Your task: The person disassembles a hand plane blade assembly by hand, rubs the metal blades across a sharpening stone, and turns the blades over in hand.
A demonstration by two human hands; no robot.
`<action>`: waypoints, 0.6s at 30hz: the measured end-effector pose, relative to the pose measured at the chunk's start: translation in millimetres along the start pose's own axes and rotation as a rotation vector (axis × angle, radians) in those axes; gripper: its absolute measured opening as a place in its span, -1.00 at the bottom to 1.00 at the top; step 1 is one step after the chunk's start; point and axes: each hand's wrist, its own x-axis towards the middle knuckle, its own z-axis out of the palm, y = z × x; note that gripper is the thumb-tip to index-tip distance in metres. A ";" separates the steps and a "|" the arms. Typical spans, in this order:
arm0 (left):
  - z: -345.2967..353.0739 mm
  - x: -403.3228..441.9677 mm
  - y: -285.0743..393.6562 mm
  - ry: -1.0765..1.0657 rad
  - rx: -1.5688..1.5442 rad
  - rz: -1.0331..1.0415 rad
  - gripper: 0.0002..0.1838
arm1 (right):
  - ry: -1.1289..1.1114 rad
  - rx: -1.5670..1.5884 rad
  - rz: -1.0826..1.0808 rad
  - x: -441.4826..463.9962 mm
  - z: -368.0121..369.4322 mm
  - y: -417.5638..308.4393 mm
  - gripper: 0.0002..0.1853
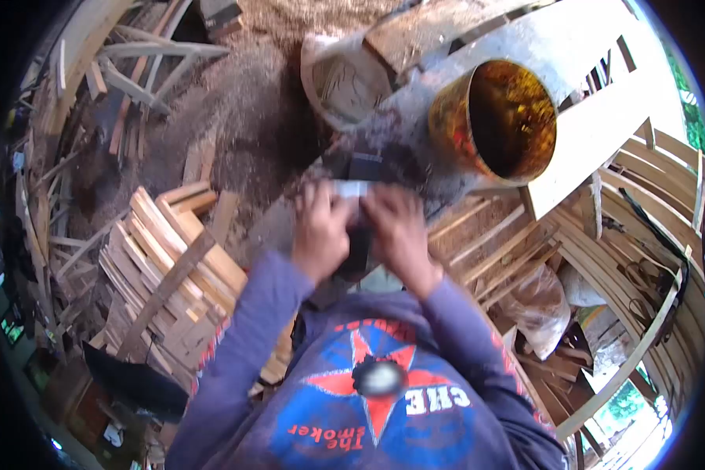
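Both hands meet over a dark, worn bench (458, 196) in front of my chest. My left hand (321, 231) and my right hand (398, 231) pinch a small, pale, flat piece (352, 189) from its two sides. Its exact kind is too blurred to tell. Just beyond it lies a dark rectangular block (366, 166). Another dark, smooth surface shows below, between my wrists. To the right of the block stands a rusty, yellow-orange metal can (450, 117), its inside dark and stained.
A whitish round container (345, 78) stands beyond the hands. Stacked wood offcuts (180, 251) lie at the left. Long wooden strips (634, 274) and a clear plastic bag (542, 309) are at the right. A pale board (595, 145) extends beside the can.
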 end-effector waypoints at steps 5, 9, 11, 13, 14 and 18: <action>-2.7 27.9 -14.1 -0.093 0.047 0.036 -0.65 | 0.033 -0.032 0.027 33.1 -10.5 3.1 -0.57; 1.0 -21.6 3.9 -0.061 -0.075 0.089 -0.70 | 0.074 0.025 0.063 -19.9 -4.9 -16.5 -0.45; 11.5 -15.5 -7.3 -0.070 0.041 0.094 -0.72 | 0.060 -0.030 0.074 -16.5 0.8 -5.2 -0.44; -0.4 24.3 -5.8 -0.056 -0.040 0.103 -0.75 | 0.071 0.047 0.091 16.7 -7.9 1.1 -0.46; -3.6 30.5 -3.2 -0.055 -0.009 0.120 -0.77 | 0.063 0.041 0.066 21.1 -9.8 5.4 -0.49; 10.3 -13.6 1.2 -0.025 -0.072 0.168 -0.68 | 0.162 0.091 0.033 -20.6 -20.5 3.1 -0.40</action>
